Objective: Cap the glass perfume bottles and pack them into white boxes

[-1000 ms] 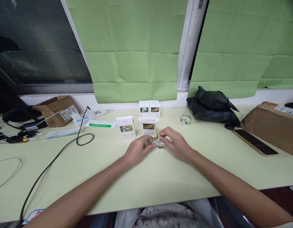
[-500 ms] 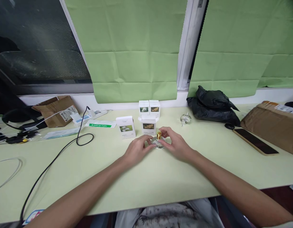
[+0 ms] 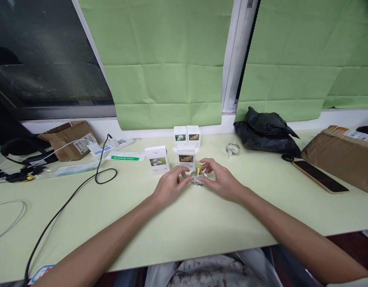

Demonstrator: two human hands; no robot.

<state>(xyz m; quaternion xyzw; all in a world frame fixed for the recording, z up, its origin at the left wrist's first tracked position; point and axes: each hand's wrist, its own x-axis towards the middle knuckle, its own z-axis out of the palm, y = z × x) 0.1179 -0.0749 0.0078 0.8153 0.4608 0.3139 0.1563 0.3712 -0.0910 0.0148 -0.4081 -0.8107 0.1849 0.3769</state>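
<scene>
A clear, rounded glass perfume bottle [image 3: 198,180] with a gold cap stands upright on the table between my hands. My right hand [image 3: 221,179] curves around its right side, the thumb against the glass in front and the fingers behind. On the left, my left hand [image 3: 169,185] has its thumb tip at the bottle's edge, while its fingers are parted and curve just short of the glass. Just behind the bottle stands a white box [image 3: 186,158] with its top flaps raised and a flower picture. Another white flower-picture box [image 3: 157,160] stands left of it.
Two smaller-looking white boxes [image 3: 186,136] stand by the wall. A second glass bottle [image 3: 232,149] sits to the right, near black plastic bags [image 3: 267,133]. A phone [image 3: 320,177] lies by a brown parcel [image 3: 342,157]. At left are a black cable [image 3: 67,196] and an opened carton [image 3: 69,141].
The gold-capped bottle has turned slightly, and its cap looks more upright. My left fingers have drawn a little away from it. My right index finger has lifted slightly.
</scene>
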